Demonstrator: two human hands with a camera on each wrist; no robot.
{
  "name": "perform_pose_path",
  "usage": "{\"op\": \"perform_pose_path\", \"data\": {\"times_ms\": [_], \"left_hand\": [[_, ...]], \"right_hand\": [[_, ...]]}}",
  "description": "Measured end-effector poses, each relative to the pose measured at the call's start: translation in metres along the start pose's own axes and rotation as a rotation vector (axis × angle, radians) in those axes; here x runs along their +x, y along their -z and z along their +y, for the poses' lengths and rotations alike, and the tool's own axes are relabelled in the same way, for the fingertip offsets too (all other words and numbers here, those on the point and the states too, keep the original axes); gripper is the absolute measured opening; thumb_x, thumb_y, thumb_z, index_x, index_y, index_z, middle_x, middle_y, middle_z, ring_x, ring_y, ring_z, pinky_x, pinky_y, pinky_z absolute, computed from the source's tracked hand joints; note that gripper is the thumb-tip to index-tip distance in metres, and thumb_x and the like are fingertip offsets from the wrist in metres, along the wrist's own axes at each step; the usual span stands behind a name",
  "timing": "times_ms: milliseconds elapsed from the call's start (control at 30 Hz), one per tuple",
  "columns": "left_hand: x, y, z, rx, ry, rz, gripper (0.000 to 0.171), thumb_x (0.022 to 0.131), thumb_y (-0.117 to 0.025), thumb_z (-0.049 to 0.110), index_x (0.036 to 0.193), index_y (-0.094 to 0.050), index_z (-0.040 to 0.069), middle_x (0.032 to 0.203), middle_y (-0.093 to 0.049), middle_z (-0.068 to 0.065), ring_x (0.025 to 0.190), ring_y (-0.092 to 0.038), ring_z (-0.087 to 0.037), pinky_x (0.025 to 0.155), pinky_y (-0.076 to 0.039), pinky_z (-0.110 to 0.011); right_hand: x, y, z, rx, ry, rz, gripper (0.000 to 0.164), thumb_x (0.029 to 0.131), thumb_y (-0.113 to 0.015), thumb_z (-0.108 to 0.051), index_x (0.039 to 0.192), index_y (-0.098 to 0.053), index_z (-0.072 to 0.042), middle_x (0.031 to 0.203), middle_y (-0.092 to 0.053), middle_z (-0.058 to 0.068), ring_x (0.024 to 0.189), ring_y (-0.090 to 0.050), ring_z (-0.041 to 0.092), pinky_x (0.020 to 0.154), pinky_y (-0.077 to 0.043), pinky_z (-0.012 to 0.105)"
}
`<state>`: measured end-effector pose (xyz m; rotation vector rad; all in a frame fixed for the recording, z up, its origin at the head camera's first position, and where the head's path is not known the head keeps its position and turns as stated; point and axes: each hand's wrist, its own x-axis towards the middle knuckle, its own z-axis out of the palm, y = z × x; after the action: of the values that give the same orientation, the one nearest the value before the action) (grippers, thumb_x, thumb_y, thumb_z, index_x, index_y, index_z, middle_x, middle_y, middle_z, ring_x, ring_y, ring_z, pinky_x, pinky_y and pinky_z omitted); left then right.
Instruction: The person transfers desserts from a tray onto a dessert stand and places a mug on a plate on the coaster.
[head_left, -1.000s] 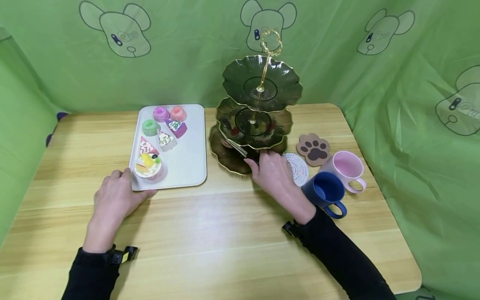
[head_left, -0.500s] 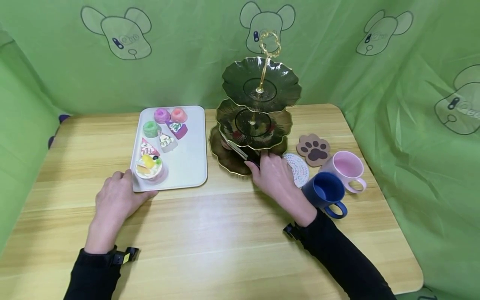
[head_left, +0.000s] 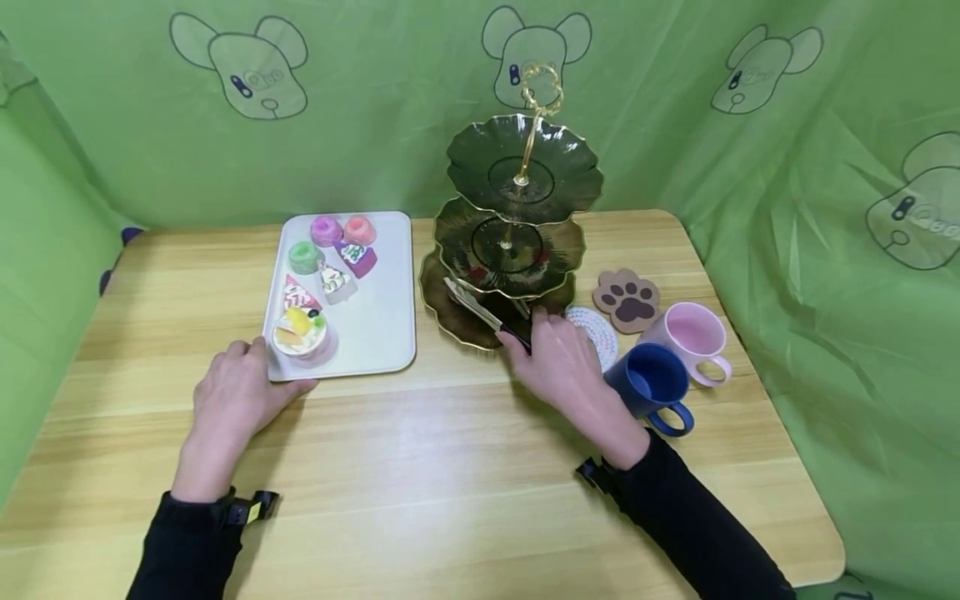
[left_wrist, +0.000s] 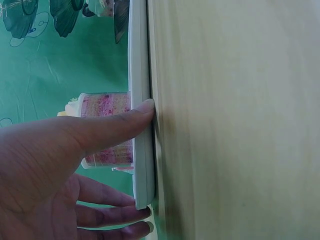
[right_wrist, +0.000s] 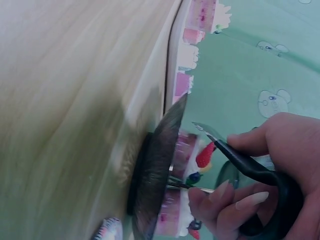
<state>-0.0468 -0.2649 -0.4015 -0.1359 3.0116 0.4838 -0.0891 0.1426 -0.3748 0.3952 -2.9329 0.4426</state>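
My left hand (head_left: 232, 392) holds the near left corner of a white tray (head_left: 375, 333), thumb along the front edge and fingers at the left side. Right by it on the tray stands a clear cup cake (head_left: 298, 337) topped with fruit. My right hand (head_left: 562, 358) grips scissor-style tongs (right_wrist: 245, 162) with black handles, their tips spread apart at the lowest plate (head_left: 457, 325) of a three-tier stand (head_left: 525, 196). In the right wrist view, two cup cakes with berries (right_wrist: 185, 150) sit on that plate by the tips; the tier above hides them in the head view.
Toy donuts (head_left: 326, 231) and cake slices (head_left: 337, 283) lie on the tray. Right of the stand are a round coaster (head_left: 596, 329), a paw-shaped coaster (head_left: 627, 298), a blue mug (head_left: 648, 379) and a pink mug (head_left: 693, 333). Green cloth (head_left: 405, 108) encloses the table.
My right hand has drawn back slightly toward me and to the right. The tongs now show further out from under the middle tier, with spread tips. My left hand keeps its place on the tray.
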Motion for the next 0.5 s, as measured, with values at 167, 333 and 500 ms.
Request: {"op": "perform_pose_path", "data": {"times_ms": [167, 333, 500], "left_hand": [[0.0, 0.0, 0.001, 0.0, -0.002, -0.001, 0.088, 0.081, -0.091, 0.048, 0.125, -0.054, -0.019, 0.103, -0.053, -0.035, 0.088, -0.053, -0.049, 0.06, -0.047, -0.053], [0.0, 0.001, -0.001, 0.004, 0.002, -0.004, 0.088, 0.081, -0.091, 0.048, 0.124, -0.054, -0.02, 0.104, -0.053, -0.035, 0.089, -0.053, -0.05, 0.061, -0.047, -0.054], [-0.001, 0.001, -0.001, 0.004, 0.002, -0.008, 0.089, 0.082, -0.09, 0.048, 0.126, -0.053, -0.02, 0.107, -0.053, -0.036, 0.091, -0.053, -0.051, 0.062, -0.048, -0.056]], "right_hand": [[-0.011, 0.012, -0.001, -0.026, -0.03, -0.049, 0.078, 0.102, -0.063, -0.054, 0.133, -0.059, 0.018, 0.094, -0.071, 0.029, 0.071, -0.071, 0.044, 0.057, -0.058, 0.053], [-0.023, 0.023, -0.001, -0.038, -0.044, -0.066, 0.079, 0.102, -0.064, -0.055, 0.135, -0.058, 0.016, 0.083, -0.068, 0.025, 0.063, -0.068, 0.042, 0.049, -0.053, 0.049], [-0.037, 0.036, -0.001, -0.031, -0.002, -0.03, 0.066, 0.101, -0.067, -0.053, 0.119, -0.063, 0.01, 0.072, -0.062, 0.017, 0.054, -0.064, 0.038, 0.043, -0.048, 0.045]]}}
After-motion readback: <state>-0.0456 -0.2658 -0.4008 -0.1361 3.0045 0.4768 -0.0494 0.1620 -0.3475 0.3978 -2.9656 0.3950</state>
